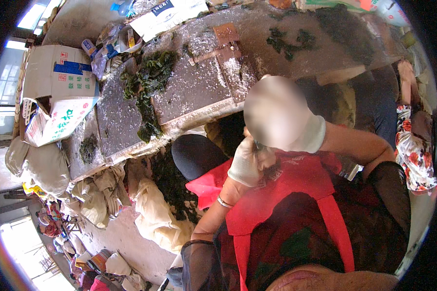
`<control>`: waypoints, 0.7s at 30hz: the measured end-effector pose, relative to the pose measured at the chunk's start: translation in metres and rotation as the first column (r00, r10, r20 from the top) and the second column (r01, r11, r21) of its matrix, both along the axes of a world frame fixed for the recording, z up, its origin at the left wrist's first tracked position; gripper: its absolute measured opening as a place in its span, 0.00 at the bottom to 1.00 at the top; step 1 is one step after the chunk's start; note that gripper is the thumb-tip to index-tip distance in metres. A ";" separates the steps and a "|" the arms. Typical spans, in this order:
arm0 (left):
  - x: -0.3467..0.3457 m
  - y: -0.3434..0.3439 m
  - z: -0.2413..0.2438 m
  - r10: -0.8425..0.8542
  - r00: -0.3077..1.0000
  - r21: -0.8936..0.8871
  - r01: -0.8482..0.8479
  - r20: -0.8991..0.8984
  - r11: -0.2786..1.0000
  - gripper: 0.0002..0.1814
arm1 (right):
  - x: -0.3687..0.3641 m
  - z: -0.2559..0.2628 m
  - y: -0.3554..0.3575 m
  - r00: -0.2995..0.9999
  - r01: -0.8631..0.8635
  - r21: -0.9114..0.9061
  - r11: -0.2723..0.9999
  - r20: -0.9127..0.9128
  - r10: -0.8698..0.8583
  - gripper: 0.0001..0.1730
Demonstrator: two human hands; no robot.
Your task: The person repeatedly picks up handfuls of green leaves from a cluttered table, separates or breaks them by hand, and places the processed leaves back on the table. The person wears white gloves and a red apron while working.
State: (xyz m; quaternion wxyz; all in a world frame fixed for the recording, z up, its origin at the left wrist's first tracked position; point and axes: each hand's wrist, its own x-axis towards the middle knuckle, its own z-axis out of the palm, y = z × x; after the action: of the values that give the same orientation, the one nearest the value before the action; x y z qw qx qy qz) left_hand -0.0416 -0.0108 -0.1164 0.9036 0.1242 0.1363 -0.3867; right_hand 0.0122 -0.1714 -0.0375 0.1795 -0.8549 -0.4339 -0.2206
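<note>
My left hand (253,162), in a white knitted glove, is raised in front of the red apron (280,196) with its fingers curled. Close above and beside it is my right hand (287,116), also gloved in white, largely hidden by a blur. A small dark thing shows between the hands; what it is and which hand has it cannot be told. Beyond them, dark green seaweed (154,72) lies in a wet heap on the work table (193,94), hanging over its near edge. White grains like salt are scattered there. More seaweed (291,40) lies farther along.
An open cardboard box (62,87) stands at the table's left end, beside plastic packaging (107,51). Cloth sacks (45,167) hang below. A dark rounded knee (196,154) is near the table edge. At the right is another person's floral sleeve (415,156); people sit far off at lower left.
</note>
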 end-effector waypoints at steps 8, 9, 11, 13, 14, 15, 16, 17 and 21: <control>0.006 -0.012 0.032 0.161 0.817 0.540 -0.500 0.554 0.678 0.17 | -0.017 -0.070 0.007 0.827 0.221 0.312 0.924 -0.561 -0.009 0.17; 0.010 -0.012 0.037 0.110 0.797 0.531 -0.492 0.594 0.690 0.20 | -0.022 -0.088 0.009 0.733 0.262 0.367 0.893 -0.677 0.063 0.21; 0.017 -0.009 0.045 0.132 0.807 0.535 -0.494 0.575 0.685 0.23 | -0.034 -0.064 0.020 0.619 0.432 0.478 0.765 -0.774 0.134 0.19; 0.020 -0.002 0.017 0.179 0.829 0.351 -0.406 0.529 0.844 0.26 | -0.033 -0.054 0.023 0.540 0.563 0.357 0.746 -0.841 -0.005 0.19; 0.021 -0.004 0.012 0.052 0.709 0.487 -0.533 0.703 0.692 0.27 | -0.032 -0.051 0.024 0.585 0.563 0.341 0.753 -0.808 -0.072 0.19; 0.019 -0.003 0.009 -0.124 0.576 0.552 -0.666 0.808 0.501 0.28 | -0.030 -0.049 0.025 0.626 0.564 0.325 0.759 -0.768 -0.137 0.19; 0.015 -0.003 0.027 -0.346 0.543 0.637 -0.719 0.765 0.278 0.28 | -0.030 -0.043 0.026 0.743 0.500 0.347 0.794 -0.643 -0.187 0.17; 0.012 -0.002 0.029 -0.436 0.562 0.675 -0.721 0.702 0.156 0.26 | -0.029 -0.039 0.026 0.840 0.433 0.356 0.828 -0.493 -0.227 0.16; 0.006 0.002 0.022 -0.362 0.742 0.826 -0.493 0.564 0.275 0.22 | -0.029 -0.033 0.027 0.924 0.258 0.235 0.937 -0.343 -0.169 0.07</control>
State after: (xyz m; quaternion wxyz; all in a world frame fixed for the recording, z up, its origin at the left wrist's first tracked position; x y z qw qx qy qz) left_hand -0.0356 -0.0090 -0.0941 0.6373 0.7627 0.0136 -0.1091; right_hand -0.0167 -0.1448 -0.0700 0.3389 -0.8882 -0.2677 -0.1567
